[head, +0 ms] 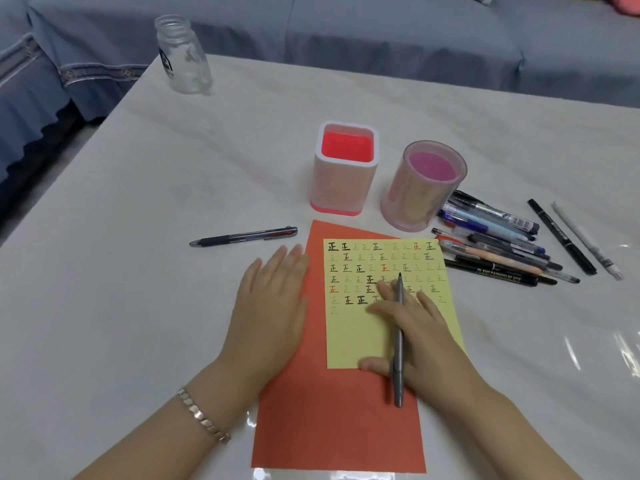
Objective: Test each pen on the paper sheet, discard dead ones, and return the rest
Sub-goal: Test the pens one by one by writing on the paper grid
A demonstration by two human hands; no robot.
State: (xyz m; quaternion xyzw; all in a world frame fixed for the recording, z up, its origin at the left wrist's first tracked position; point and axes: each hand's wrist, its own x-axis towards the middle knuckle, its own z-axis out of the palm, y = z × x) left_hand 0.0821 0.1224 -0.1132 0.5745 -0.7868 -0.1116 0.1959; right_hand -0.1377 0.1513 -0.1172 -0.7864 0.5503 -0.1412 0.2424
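A yellow paper sheet (356, 337) with rows of test marks lies on a larger orange sheet (332, 427). My right hand (415, 334) rests on the yellow sheet with its fingers stretched out. A grey pen (399, 375) runs across the hand, pinched between the fingers, tip pointing away over the marks. My left hand (270, 306) lies flat and open on the table at the orange sheet's left edge. A pile of several pens (498, 244) lies to the right of the sheets. One dark pen with a red end (242, 236) lies alone to the left.
A square white holder with a red inside (343, 188) and a round pink holder (415, 199) stand behind the sheets, both without pens. A glass jar (183, 57) stands at the table's far left corner. A blue sofa runs behind the table.
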